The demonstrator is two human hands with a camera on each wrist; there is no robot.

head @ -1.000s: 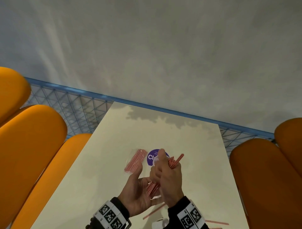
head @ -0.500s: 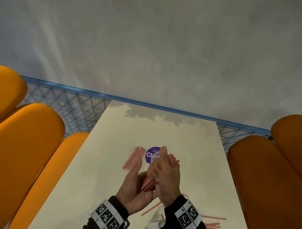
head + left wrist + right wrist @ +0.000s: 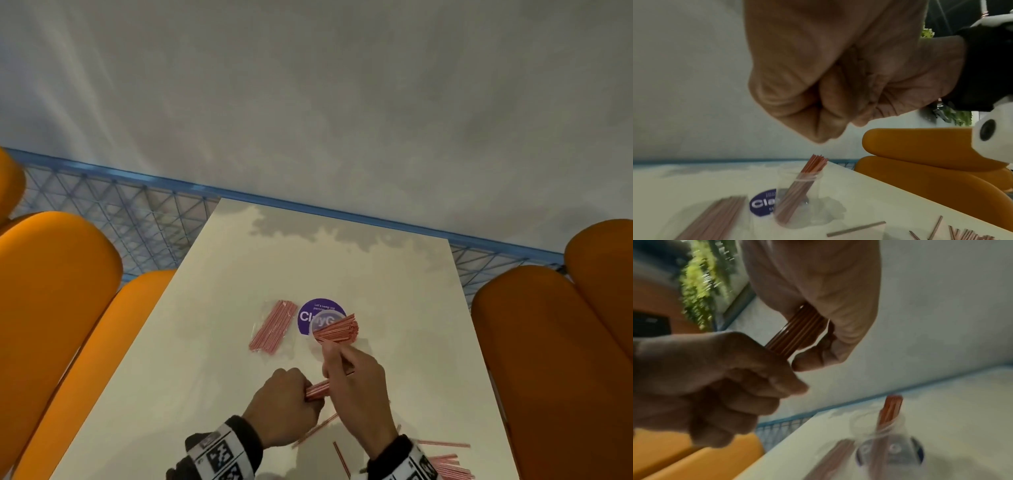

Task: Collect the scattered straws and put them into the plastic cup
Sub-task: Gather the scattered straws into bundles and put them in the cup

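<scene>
A clear plastic cup (image 3: 329, 322) stands on a purple sticker (image 3: 308, 310) mid-table, with a bunch of red-striped straws (image 3: 337, 329) leaning in it. The cup (image 3: 797, 194) also shows in the left wrist view, and blurred (image 3: 890, 439) in the right wrist view. Nearer me, both hands hold one bundle of straws (image 3: 317, 389) above the table. My left hand (image 3: 284, 401) grips its near end in a fist. My right hand (image 3: 352, 387) curls round the far part. In the right wrist view the bundle (image 3: 797, 332) spans the gap between the two hands. Loose straws (image 3: 315, 428) lie under my wrists.
A clear bag of straws (image 3: 274, 325) lies left of the cup. More loose straws (image 3: 448, 466) are heaped at the table's (image 3: 394, 291) near right corner. Orange seats (image 3: 51, 308) flank both long sides. A blue mesh rail (image 3: 137, 212) runs behind the far edge.
Both hands have drawn back from the cup toward me and lower. The left hand, earlier open under the straws, now grips the bundle. The cup with its straws has come into sight.
</scene>
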